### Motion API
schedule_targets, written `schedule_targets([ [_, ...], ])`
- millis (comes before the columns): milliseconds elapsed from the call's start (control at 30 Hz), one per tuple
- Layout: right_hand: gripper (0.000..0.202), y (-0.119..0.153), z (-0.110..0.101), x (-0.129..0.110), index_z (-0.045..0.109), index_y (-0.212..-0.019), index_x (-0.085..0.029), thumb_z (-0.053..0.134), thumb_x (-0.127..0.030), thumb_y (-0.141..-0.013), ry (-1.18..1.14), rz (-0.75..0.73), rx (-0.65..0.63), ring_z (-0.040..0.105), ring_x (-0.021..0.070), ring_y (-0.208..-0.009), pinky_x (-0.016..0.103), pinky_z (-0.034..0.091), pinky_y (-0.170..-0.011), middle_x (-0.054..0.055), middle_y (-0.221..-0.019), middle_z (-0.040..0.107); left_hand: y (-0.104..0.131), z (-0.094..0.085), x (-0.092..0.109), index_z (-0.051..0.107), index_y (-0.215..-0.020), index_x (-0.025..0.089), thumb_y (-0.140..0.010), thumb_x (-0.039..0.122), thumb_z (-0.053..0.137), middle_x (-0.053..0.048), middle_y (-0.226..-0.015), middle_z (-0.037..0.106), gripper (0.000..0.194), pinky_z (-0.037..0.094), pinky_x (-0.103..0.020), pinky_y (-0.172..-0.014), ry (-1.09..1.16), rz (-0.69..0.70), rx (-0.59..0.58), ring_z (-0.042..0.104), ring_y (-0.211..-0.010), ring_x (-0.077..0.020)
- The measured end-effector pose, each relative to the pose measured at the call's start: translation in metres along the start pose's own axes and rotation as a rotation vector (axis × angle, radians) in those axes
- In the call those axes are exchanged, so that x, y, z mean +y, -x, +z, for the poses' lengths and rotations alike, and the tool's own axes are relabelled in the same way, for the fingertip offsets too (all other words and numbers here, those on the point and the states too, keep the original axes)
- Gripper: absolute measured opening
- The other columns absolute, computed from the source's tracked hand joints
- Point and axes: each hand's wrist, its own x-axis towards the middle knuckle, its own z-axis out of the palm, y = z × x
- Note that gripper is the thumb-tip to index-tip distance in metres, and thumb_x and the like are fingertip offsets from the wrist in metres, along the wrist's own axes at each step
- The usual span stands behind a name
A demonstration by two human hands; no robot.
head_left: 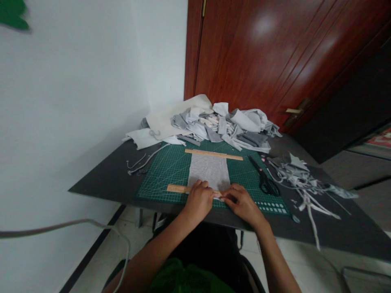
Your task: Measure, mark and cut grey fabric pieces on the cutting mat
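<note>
A grey fabric piece (pixel 209 169) lies flat on the green cutting mat (pixel 165 171). One wooden ruler (pixel 210 154) crosses its far edge. A second wooden ruler (pixel 177 188) lies along its near edge. My left hand (pixel 200 197) is closed over this near ruler, its fingers curled together. Beside it, my right hand (pixel 240 200) pinches at the near right corner of the fabric, by the ruler's end. The fingertips of both hands almost meet, and what exactly lies between them is partly hidden.
Black scissors (pixel 265 179) rest on the mat's right side. Heaped grey and white cloth (pixel 214 122) covers the back of the dark table (pixel 113 175). Fabric scraps and strips (pixel 301 179) lie at the right, with thin cords (pixel 148 158) at the left. A cable (pixel 76 221) hangs at lower left.
</note>
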Motion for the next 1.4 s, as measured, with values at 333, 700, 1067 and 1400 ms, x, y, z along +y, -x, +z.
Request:
schedule_targets([
  [333,0.017,0.007,-0.011,-0.019,0.063,-0.108,-0.023,0.049,-0.018,-0.099,-0.126,0.043,-0.117,0.063,0.0236,-0.106,0.039,0.049,-0.095,0.008,-0.109,0.068,0.003,-0.003,-0.003,0.075,-0.082,0.017,-0.091,0.021,0.071,-0.005,-0.092,0.065,0.011,0.048,-0.036,-0.088,-0.009,0.021,-0.015,0.058,-0.097,-0.0226],
  [700,0.025,-0.007,0.013,-0.032,0.067,-0.106,-0.023,0.043,-0.018,-0.102,-0.213,0.05,-0.022,0.071,0.024,-0.092,0.035,0.054,-0.085,0.008,-0.097,0.075,0.005,-0.011,-0.002,0.078,-0.094,0.021,-0.092,0.021,0.07,-0.005,-0.094,0.066,0.009,0.047,-0.036,-0.087,-0.003,0.026,-0.075,0.059,-0.099,-0.0233],
  [1067,0.042,-0.003,0.012,-0.039,0.068,-0.118,-0.022,0.042,0.0,-0.094,0.019,-0.099,-0.048,0.065,0.0244,-0.099,0.039,0.056,-0.089,0.009,-0.103,0.068,0.004,-0.013,-0.002,0.077,-0.086,0.019,-0.092,0.024,0.071,-0.006,-0.093,0.066,0.011,0.048,-0.036,-0.087,-0.007,0.039,-0.086,0.059,-0.099,-0.0236],
  [1400,0.043,-0.003,0.014,-0.04,0.064,-0.126,-0.023,0.043,-0.001,-0.095,0.091,-0.153,-0.06,0.063,0.0267,-0.1,0.042,0.055,-0.089,0.01,-0.105,0.067,0.004,-0.017,0.001,0.075,-0.084,0.017,-0.092,0.023,0.071,-0.007,-0.095,0.067,0.01,0.048,-0.037,-0.087,-0.024,0.038,-0.096,0.058,-0.1,-0.0239],
])
